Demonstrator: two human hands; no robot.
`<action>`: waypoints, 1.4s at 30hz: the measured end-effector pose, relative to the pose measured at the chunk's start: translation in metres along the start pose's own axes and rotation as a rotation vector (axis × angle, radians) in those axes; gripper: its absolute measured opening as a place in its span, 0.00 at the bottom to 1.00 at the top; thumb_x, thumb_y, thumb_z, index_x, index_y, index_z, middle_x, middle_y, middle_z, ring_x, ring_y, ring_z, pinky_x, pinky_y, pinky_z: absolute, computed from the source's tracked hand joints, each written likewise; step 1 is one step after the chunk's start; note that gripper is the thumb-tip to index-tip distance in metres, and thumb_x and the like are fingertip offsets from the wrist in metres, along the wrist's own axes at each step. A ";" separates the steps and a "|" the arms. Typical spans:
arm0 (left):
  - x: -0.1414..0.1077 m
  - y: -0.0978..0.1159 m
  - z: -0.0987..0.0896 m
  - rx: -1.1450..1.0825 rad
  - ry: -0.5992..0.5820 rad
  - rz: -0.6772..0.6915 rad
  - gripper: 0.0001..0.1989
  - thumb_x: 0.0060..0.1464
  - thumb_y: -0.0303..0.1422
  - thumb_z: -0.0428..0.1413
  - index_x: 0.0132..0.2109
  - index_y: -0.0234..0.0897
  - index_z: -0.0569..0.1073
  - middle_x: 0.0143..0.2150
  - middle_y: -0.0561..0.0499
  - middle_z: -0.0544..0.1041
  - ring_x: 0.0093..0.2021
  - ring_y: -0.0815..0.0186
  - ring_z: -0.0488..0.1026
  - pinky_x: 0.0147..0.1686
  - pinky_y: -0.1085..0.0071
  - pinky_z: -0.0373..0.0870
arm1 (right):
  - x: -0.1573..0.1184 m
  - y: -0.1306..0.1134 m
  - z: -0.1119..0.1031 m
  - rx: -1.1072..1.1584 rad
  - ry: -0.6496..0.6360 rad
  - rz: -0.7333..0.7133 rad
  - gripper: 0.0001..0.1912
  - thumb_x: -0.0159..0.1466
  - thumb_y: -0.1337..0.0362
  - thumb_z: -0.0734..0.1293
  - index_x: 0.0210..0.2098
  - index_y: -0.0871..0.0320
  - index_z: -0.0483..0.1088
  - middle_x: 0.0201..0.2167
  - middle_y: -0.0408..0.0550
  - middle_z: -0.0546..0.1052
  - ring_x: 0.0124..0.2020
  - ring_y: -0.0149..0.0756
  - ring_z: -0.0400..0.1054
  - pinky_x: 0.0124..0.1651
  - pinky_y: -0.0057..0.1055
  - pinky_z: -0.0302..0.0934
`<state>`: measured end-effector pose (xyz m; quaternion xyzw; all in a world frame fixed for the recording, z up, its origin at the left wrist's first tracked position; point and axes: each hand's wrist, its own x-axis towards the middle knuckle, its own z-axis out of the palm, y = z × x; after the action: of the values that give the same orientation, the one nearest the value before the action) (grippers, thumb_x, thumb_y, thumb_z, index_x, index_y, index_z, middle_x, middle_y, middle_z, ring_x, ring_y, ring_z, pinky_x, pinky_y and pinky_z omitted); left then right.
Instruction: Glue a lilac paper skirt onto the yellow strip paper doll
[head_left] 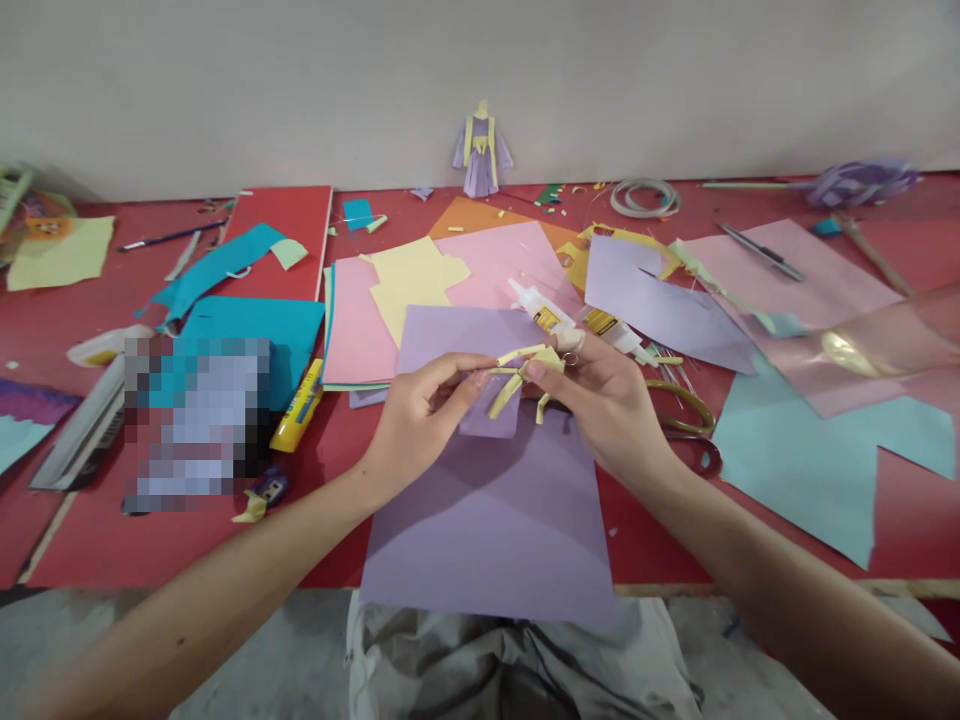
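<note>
A small yellow paper figure [551,358] with thin rolled strips is held between both hands above the purple paper [487,520]. My left hand [420,415] pinches the end of one strip at the figure's left side. My right hand [604,395] grips the figure's body between thumb and fingers. A small purple paper piece [491,418] lies just below the fingertips. White glue bottles [541,308] lie right behind the hands. Against the wall, a purple and yellow paper doll [481,150] stands upright.
Scissors [686,405] and pins lie right of my right hand. A yellow glue tube [298,405], a blurred phone-like object [206,420] and a cutter [82,430] are at left. Pink, teal and yellow sheets cover much of the red table [315,530]. Another person's forearm [915,325] reaches in at right.
</note>
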<state>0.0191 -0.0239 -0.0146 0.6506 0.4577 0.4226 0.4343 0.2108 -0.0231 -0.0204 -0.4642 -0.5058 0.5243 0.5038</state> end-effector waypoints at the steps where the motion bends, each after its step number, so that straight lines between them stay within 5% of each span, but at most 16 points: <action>1: 0.000 0.000 0.000 -0.007 0.003 -0.006 0.08 0.61 0.32 0.56 0.45 0.37 0.79 0.43 0.50 0.83 0.40 0.66 0.80 0.35 0.74 0.77 | 0.000 -0.001 0.000 -0.015 0.000 -0.001 0.08 0.60 0.58 0.73 0.34 0.53 0.72 0.33 0.42 0.77 0.31 0.31 0.72 0.33 0.30 0.70; 15: 0.000 -0.003 0.001 -0.023 0.025 -0.075 0.07 0.59 0.34 0.59 0.42 0.39 0.80 0.34 0.53 0.81 0.27 0.72 0.70 0.24 0.77 0.65 | 0.000 0.002 -0.001 -0.008 0.012 0.026 0.10 0.60 0.57 0.73 0.32 0.54 0.71 0.34 0.43 0.77 0.33 0.32 0.72 0.35 0.29 0.71; 22: 0.001 -0.001 -0.002 0.020 -0.100 0.034 0.09 0.62 0.31 0.55 0.46 0.39 0.79 0.44 0.50 0.82 0.40 0.68 0.77 0.37 0.76 0.73 | 0.001 0.006 -0.003 0.072 -0.007 0.032 0.08 0.60 0.59 0.74 0.36 0.52 0.72 0.29 0.41 0.73 0.32 0.32 0.70 0.37 0.31 0.70; 28: 0.002 -0.003 -0.006 0.017 -0.206 0.070 0.10 0.62 0.28 0.53 0.48 0.39 0.77 0.45 0.49 0.80 0.42 0.69 0.77 0.38 0.76 0.73 | 0.001 0.000 -0.003 0.050 -0.057 0.092 0.09 0.60 0.56 0.73 0.34 0.53 0.73 0.25 0.41 0.70 0.26 0.31 0.65 0.29 0.29 0.65; 32: 0.004 -0.003 -0.007 -0.133 -0.235 0.009 0.08 0.61 0.36 0.57 0.44 0.39 0.75 0.42 0.50 0.79 0.43 0.68 0.76 0.42 0.75 0.73 | 0.000 -0.003 -0.002 -0.007 -0.061 0.091 0.11 0.60 0.55 0.73 0.30 0.55 0.71 0.27 0.42 0.72 0.25 0.29 0.64 0.22 0.26 0.56; 42: 0.009 -0.002 -0.003 -0.143 -0.280 -0.169 0.11 0.59 0.40 0.58 0.38 0.35 0.72 0.35 0.51 0.74 0.35 0.69 0.70 0.35 0.73 0.67 | -0.001 -0.009 0.003 -0.073 -0.151 0.017 0.14 0.59 0.51 0.73 0.32 0.55 0.72 0.27 0.43 0.71 0.31 0.33 0.66 0.33 0.31 0.60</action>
<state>0.0180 -0.0140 -0.0143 0.6297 0.4144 0.3213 0.5732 0.2083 -0.0244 -0.0115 -0.4456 -0.5574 0.5432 0.4423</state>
